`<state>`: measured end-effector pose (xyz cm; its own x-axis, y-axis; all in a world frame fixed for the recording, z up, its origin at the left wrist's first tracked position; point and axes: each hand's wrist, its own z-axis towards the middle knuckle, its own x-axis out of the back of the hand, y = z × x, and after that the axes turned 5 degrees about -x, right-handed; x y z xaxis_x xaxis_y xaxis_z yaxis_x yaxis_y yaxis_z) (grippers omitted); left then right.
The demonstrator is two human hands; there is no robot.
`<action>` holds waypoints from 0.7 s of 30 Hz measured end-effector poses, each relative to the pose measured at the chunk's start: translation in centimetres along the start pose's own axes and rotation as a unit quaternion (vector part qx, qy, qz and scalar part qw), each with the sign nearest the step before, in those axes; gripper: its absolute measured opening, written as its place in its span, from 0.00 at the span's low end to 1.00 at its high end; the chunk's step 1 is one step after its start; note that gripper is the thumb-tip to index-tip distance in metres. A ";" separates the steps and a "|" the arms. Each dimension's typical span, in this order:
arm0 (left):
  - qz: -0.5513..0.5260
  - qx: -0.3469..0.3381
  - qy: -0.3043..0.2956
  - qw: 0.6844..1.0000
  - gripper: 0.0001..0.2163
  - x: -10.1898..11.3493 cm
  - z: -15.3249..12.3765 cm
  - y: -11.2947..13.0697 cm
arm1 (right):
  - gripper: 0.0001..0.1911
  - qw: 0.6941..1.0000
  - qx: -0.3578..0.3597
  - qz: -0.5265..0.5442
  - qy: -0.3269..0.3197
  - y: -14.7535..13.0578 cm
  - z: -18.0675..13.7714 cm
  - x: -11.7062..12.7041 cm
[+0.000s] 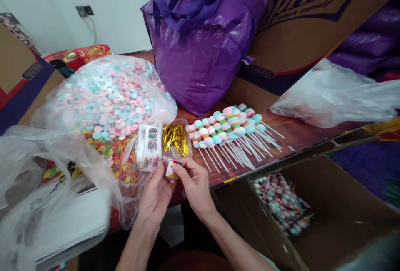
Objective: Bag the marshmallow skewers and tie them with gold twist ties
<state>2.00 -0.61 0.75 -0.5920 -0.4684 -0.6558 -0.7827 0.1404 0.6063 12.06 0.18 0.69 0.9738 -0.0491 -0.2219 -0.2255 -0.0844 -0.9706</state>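
Note:
My left hand and my right hand meet at the table's front edge, both pinching a small white wrapper with red, yellow and blue print. Just above them lies a clear tray of gold twist ties and a white barcoded packet. To the right of the tray, several candy skewers with pink, white and blue discs lie in a row, sticks pointing toward the table edge.
A big clear bag of pastel candies fills the left of the wooden table. A purple tote and cardboard boxes stand behind. An open box below right holds wrapped skewers. Loose plastic bags lie at left and right.

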 end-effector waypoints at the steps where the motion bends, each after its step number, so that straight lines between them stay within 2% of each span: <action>1: -0.003 -0.004 0.012 1.000 0.15 0.0 0.2 0.1 | 0.10 1.000 0.014 -0.016 -0.001 -0.2 0.0 0.4; 4: 0.017 -0.048 0.022 0.998 0.14 -0.5 0.3 -0.2 | 0.13 0.997 0.040 -0.060 0.013 -0.2 -0.1 0.9; 9: 0.040 -0.075 0.017 0.996 0.14 -1.6 -0.3 -1.2 | 0.20 0.993 0.045 -0.097 0.047 1.1 0.0 0.7; 13: 0.034 -0.081 0.014 0.996 0.13 -1.2 0.0 -1.0 | 0.21 0.988 0.056 -0.137 0.048 1.8 0.2 1.7; 17: 0.012 -0.082 0.051 0.995 0.14 -0.5 0.5 -0.5 | 0.21 0.970 0.096 -0.221 0.026 2.0 0.2 3.1; 21: -0.007 -0.092 0.063 0.994 0.14 -1.0 0.6 -1.0 | 0.22 0.951 0.130 -0.277 0.044 1.8 0.3 3.4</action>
<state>3.22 0.20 0.55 -0.5435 -0.5766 -0.6100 -0.7353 -0.0235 0.6773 14.94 0.15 -1.86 0.9326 -0.1523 0.3272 0.3469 0.1276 -0.9292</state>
